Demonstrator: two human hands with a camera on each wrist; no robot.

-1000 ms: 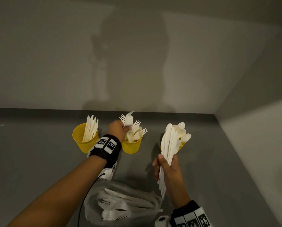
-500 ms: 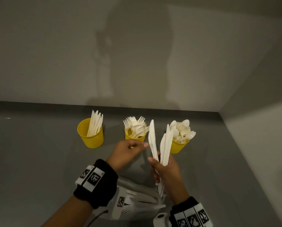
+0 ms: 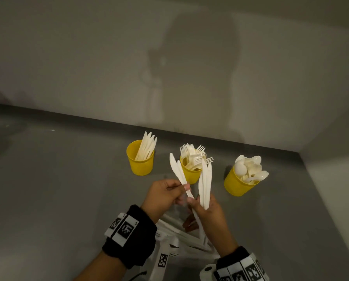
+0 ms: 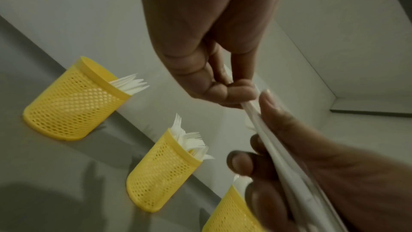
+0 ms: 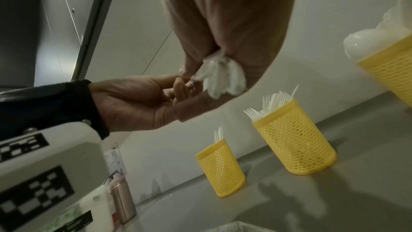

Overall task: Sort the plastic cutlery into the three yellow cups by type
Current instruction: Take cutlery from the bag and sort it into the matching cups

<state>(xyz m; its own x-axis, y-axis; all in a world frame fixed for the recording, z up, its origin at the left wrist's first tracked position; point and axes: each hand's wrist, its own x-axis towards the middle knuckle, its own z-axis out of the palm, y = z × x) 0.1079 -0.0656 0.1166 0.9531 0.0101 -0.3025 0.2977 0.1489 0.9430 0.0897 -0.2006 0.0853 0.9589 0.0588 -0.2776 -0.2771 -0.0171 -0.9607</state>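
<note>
Three yellow mesh cups stand in a row on the grey counter: the left cup [image 3: 141, 161] holds white knives, the middle cup [image 3: 189, 173] holds forks, the right cup [image 3: 238, 184] holds spoons. My left hand [image 3: 165, 194] pinches white plastic knives [image 3: 178, 175] by their handles, blades up and tilted left, in front of the middle cup. Beside it, my right hand [image 3: 208, 211] grips a bundle of knives [image 3: 205, 183] upright. The two hands touch. In the left wrist view the left fingers [image 4: 223, 91] pinch the thin white handles [image 4: 263, 130] just above the right hand.
A clear plastic bag [image 3: 185, 240] with more white cutlery lies on the counter under my hands. Walls close the counter behind and on the right. In the right wrist view a metal bottle [image 5: 122, 200] and a white carton [image 5: 98, 209] stand at the far left.
The left hand came back from the fork cup, took knives out of the right hand's bundle and now draws them off to the left. The right hand kept its bundle.
</note>
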